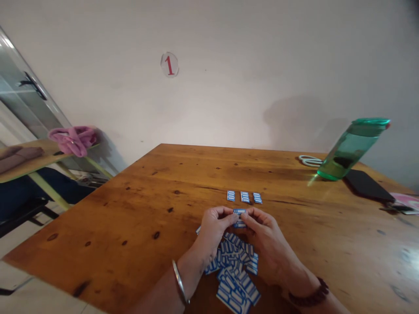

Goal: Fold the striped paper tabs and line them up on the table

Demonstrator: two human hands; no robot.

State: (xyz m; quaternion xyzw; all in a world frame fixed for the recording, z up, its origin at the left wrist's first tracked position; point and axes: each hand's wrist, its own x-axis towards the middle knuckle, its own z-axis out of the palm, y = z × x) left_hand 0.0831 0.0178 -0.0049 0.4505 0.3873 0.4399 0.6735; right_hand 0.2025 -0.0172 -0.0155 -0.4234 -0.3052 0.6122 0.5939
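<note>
Between both thumbs and forefingers I grip a small blue-and-white label sheet (240, 212), its face marked with white boxes in blue borders. My left hand (214, 224) pinches its left side, and my right hand (263, 226) has the right side. My fingers cover part of it. Under and between my wrists lies a loose, overlapping pile of the same label sheets (234, 261). Just beyond my fingertips, three small groups of label sheets sit in a row: a left one (231, 195), a middle one (245, 196) and a right one (257, 198).
The wooden table (131, 209) reaches back to a white wall. At the right are a green bottle (352, 148), a white cable (309, 161) and a dark flat object (368, 185). Off to the left, a second table (36, 161) bears a pink cloth (73, 138) and a person's arm.
</note>
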